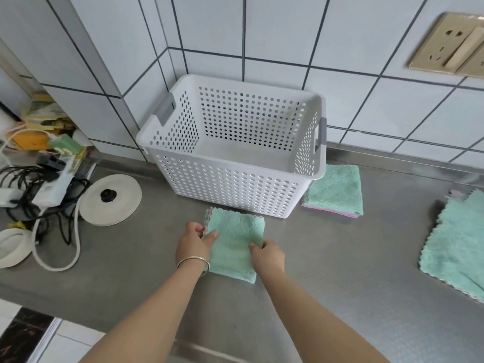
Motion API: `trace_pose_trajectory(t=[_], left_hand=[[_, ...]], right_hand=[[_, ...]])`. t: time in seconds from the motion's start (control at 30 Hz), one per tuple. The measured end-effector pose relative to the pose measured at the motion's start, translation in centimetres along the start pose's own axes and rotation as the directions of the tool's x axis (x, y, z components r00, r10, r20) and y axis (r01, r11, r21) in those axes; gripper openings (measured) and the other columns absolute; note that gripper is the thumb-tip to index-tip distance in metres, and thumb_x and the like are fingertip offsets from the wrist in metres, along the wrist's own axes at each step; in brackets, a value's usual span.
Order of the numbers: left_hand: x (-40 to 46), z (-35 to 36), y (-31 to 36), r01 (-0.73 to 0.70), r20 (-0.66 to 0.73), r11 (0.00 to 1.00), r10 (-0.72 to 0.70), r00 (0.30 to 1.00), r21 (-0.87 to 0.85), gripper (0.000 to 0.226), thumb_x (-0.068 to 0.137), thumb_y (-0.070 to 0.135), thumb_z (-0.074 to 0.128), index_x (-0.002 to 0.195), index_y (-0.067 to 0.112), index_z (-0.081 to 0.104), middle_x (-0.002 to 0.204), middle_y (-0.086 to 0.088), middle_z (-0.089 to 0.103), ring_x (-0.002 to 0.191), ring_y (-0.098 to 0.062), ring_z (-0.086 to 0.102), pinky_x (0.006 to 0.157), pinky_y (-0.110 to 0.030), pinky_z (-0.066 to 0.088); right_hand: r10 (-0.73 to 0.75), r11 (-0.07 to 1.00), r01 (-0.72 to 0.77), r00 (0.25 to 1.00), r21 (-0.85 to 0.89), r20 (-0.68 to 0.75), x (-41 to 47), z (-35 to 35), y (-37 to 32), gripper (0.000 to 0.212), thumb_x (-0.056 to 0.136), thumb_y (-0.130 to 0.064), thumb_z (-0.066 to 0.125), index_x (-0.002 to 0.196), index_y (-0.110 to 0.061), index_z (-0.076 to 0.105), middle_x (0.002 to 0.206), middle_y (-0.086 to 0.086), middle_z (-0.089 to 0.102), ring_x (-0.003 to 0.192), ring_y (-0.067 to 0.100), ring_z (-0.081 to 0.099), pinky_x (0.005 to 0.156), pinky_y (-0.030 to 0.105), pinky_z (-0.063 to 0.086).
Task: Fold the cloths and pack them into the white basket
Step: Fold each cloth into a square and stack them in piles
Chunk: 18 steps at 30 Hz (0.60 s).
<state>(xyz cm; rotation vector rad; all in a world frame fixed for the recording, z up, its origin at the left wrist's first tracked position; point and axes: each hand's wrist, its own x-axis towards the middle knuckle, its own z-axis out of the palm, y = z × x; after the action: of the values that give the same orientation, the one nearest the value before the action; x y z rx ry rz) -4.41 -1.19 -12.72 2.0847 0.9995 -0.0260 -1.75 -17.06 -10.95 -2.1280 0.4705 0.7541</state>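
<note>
the basket is white, dotted all over with round holes, its handles grey. in front of the basket lies a mint-green cloth with a pink edge. right of the basket, a folded cloth is mint green over pink. the wall tiles behind the basket are white with dark grout.

Two bare forearms, no sleeves, thin silver bangle on left wrist
</note>
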Motion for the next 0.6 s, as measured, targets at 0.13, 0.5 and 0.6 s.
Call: trace_pose_trajectory(t=[0.13, 0.5, 0.6], left_hand=[[-0.5, -0.5, 0.8, -0.094, -0.116, 0.969, 0.123, 0.986, 0.229, 0.035, 0.07, 0.028, 0.075, 0.091, 0.012, 0.052, 0.098, -0.01, 0.057, 0.089, -0.034, 0.058, 0.074, -0.042, 0.049], [-12.2, 11.2, 14.4, -0.849, 0.318, 0.519, 0.791, 0.522, 0.103, 0.02, 0.076, 0.016, 0.063, 0.085, 0.029, 0.051, 0.078, 0.004, 0.067, 0.057, -0.014, 0.063, 0.054, -0.021, 0.042], [-16.2, 17.6, 17.9, -0.872, 0.521, 0.49, 0.741, 0.424, 0.012, 0.013, 0.08, 0.023, 0.057, 0.089, 0.031, 0.052, 0.081, 0.006, 0.068, 0.069, -0.017, 0.065, 0.064, -0.025, 0.05]], right_hand=[[-0.037, 0.997, 0.038, 0.999, -0.07, 0.024, -0.5, -1.1, 0.2, 0.022, 0.087, -0.039, 0.053, 0.085, -0.019, 0.043, 0.087, -0.001, 0.051, 0.082, 0.022, 0.052, 0.066, 0.028, 0.04], [-0.071, 0.992, 0.1, 0.948, 0.078, -0.311, -1.2, -19.3, 13.3, 0.011, 0.089, -0.025, 0.05, 0.094, -0.023, 0.059, 0.076, -0.008, 0.056, 0.079, 0.016, 0.055, 0.068, 0.028, 0.047], [-0.006, 1.0, -0.005, 0.885, -0.022, -0.465, -0.7, -26.4, 18.2, 0.023, 0.09, -0.018, 0.044, 0.105, -0.021, 0.06, 0.095, -0.004, 0.061, 0.088, 0.018, 0.055, 0.07, 0.026, 0.042]])
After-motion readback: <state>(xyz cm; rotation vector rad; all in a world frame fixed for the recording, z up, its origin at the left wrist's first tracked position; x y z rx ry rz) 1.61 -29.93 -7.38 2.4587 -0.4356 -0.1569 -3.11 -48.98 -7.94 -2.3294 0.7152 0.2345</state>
